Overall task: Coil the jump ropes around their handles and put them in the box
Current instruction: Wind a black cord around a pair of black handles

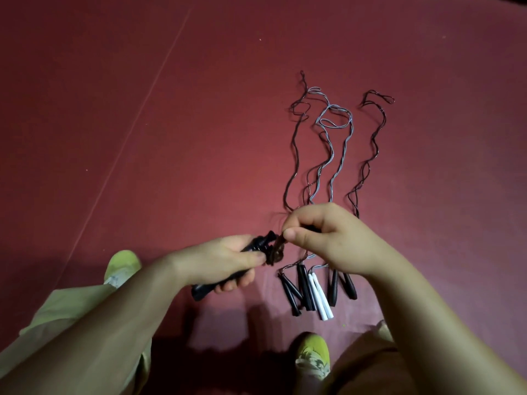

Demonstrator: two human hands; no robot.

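Note:
My left hand grips a pair of black jump-rope handles held together, with dark rope coiled near their top end. My right hand pinches the dark rope just above that coil. On the red floor lie more ropes: black handles, a white pair of handles and another black pair. Their thin dark cords and a grey cord stretch away from me. No box is in view.
The red floor has a pale seam line running diagonally at the left. My two yellow-green shoes and beige trouser legs fill the bottom of the view.

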